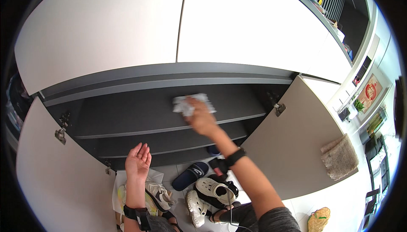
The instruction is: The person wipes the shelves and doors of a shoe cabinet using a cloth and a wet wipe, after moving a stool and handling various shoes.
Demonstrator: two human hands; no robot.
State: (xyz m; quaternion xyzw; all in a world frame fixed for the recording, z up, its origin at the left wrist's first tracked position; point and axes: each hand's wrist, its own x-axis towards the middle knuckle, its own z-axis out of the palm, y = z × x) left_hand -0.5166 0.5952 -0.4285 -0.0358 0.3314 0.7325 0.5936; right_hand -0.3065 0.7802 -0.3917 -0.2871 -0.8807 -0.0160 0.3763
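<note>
My right hand [201,117] presses a crumpled white cloth or wipe [182,105] against the top grey shelf [133,111] of a low cabinet. The hand is a little blurred, and the arm crosses the shelf fronts. Lower and to the left, my left hand [138,162] hangs palm up with nothing in it, its fingers slightly curled and apart. It is in front of the lower shelves [127,143], near the left cabinet door [63,168]. Both cabinet doors stand wide apart, the right cabinet door [286,146] on the other side.
Below on the tiles lie a dark slide sandal [190,176], white clogs [208,189] and white sneakers [159,195]. A beige towel [340,157] hangs over the right door's edge. A yellowish bag [319,220] sits on the floor. Closed white upper doors [248,19] face me.
</note>
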